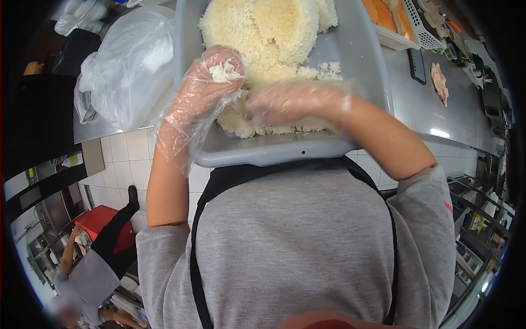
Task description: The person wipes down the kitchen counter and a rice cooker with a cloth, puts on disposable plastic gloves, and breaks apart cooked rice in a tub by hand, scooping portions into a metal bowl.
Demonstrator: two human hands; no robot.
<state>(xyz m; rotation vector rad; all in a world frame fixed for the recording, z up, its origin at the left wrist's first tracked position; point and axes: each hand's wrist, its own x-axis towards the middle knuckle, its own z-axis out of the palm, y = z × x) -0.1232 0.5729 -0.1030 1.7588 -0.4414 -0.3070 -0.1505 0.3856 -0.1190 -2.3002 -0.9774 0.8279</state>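
Note:
A large mound of cooked rice (263, 27) fills much of a grey plastic tub (246, 155), with looser rice along the near side. My left hand (213, 71), in a clear plastic glove, is curled around a clump of rice (224, 72) over the tub's left part. Smeared by motion, my right hand (290, 103) is over the loose rice beside it, also gloved in clear plastic. Its fingers are too blurred to show whether they hold anything.
Left of the tub lies a clear plastic bag (129, 68). To the right are a white tray of orange fillets (386, 16), a phone (417, 66) and a pale scrap (439, 84) on the steel counter (427, 118). Another person (93, 274) is by a red box (109, 222).

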